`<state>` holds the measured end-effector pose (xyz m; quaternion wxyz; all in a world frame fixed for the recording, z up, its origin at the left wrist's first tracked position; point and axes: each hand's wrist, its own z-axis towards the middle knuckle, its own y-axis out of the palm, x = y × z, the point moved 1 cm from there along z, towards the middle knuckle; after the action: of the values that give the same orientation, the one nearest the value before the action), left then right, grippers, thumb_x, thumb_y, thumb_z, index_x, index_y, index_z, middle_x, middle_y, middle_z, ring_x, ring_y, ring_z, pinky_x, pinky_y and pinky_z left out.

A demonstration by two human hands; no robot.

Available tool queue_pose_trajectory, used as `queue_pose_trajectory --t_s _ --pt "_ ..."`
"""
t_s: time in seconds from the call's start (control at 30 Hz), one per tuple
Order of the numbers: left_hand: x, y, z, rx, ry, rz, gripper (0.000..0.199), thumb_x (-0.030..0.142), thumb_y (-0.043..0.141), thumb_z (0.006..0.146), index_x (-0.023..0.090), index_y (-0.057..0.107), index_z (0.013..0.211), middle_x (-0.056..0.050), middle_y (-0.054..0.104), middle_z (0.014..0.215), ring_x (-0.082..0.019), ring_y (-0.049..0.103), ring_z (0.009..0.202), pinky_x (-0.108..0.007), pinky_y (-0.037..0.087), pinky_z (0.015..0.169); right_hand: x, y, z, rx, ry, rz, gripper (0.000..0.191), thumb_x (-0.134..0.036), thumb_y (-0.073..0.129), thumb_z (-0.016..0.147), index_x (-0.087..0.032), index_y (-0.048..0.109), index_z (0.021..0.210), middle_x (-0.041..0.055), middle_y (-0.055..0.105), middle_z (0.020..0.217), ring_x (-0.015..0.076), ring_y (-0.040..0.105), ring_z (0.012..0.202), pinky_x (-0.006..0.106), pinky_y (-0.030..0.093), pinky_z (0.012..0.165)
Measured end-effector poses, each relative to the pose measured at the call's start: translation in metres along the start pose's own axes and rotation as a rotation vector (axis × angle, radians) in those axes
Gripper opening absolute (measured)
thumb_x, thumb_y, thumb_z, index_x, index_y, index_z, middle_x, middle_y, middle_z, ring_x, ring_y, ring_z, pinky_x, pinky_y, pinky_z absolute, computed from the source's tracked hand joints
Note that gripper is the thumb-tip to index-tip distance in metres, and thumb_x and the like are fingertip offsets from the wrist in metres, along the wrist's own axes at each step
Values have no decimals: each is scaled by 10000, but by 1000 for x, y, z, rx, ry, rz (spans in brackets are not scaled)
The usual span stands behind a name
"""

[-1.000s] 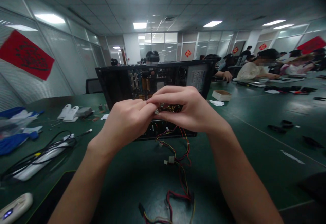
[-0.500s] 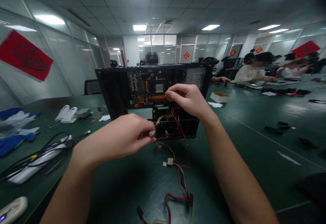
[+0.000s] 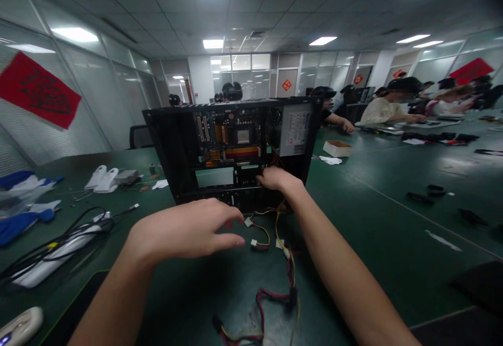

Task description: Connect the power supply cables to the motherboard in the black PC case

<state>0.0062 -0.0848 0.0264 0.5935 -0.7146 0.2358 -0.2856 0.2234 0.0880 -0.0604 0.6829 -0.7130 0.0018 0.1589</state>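
Observation:
An open black computer case (image 3: 165,147) stands on the green table, its motherboard (image 3: 231,136) and silver power supply (image 3: 295,128) facing me. My left hand (image 3: 192,230) hovers in front of the case's lower edge, thumb and fingers apart, holding nothing. Just right of its fingertips lies a white connector (image 3: 248,222) on a thin cable. Inside the lower right of the case is my right hand (image 3: 275,178), below the power supply; its fingers are bent near dark wires, and what they hold is unclear. Red, yellow and black cables (image 3: 293,272) run toward me across the table.
A power strip (image 3: 58,257) with black cords lies left, near white objects (image 3: 104,178) and blue packaging (image 3: 23,220). To the right are an open box (image 3: 338,148) and small black parts (image 3: 422,197). People sit farther back, one person's hand (image 3: 346,125) beyond the case.
My left hand has let go of the white connector and opened. My right hand has moved down from the motherboard into the lower case. The cables near the case have shifted.

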Motion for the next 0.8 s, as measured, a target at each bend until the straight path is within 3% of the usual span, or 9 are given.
queue_pose_trajectory --t_s 0.07,0.23,0.47,0.67,0.8 --pt "-1 2 2 -13 6 -9 396 512 573 932 259 694 1211 -58 742 1120 -243 705 966 -311 524 800 6 2 4 -51 25 34 537 -403 424 1015 -11 652 1301 279 606 1349 392 577 1274 447 434 1065" --pt "3 9 8 -6 72 -26 395 512 593 917 251 705 1190 -65 748 1086 -247 708 961 -313 524 799 16 8 9 -186 -90 189 523 -472 396 1030 -148 630 1368 100 585 1439 259 567 1309 307 420 1094" --pt "5 9 8 -21 38 -36 382 493 591 921 246 711 1186 -66 748 1100 -250 708 974 -315 522 809 26 15 23 -229 -100 274 500 -483 497 990 -203 613 1387 64 553 1477 250 546 1333 310 424 1095" --pt "4 7 9 -43 -13 -22 415 493 590 919 235 696 1227 -76 740 1141 -254 703 1002 -315 524 819 36 18 37 -218 19 278 557 -573 608 892 -172 695 1267 123 677 1315 298 638 1209 365 487 1017" --pt "4 8 9 -38 -44 -10 442 513 585 917 237 685 1247 -80 730 1174 -264 693 1038 -328 524 851 39 18 36 -145 79 250 609 -607 568 900 -171 654 1317 152 634 1370 313 603 1261 384 469 1037"
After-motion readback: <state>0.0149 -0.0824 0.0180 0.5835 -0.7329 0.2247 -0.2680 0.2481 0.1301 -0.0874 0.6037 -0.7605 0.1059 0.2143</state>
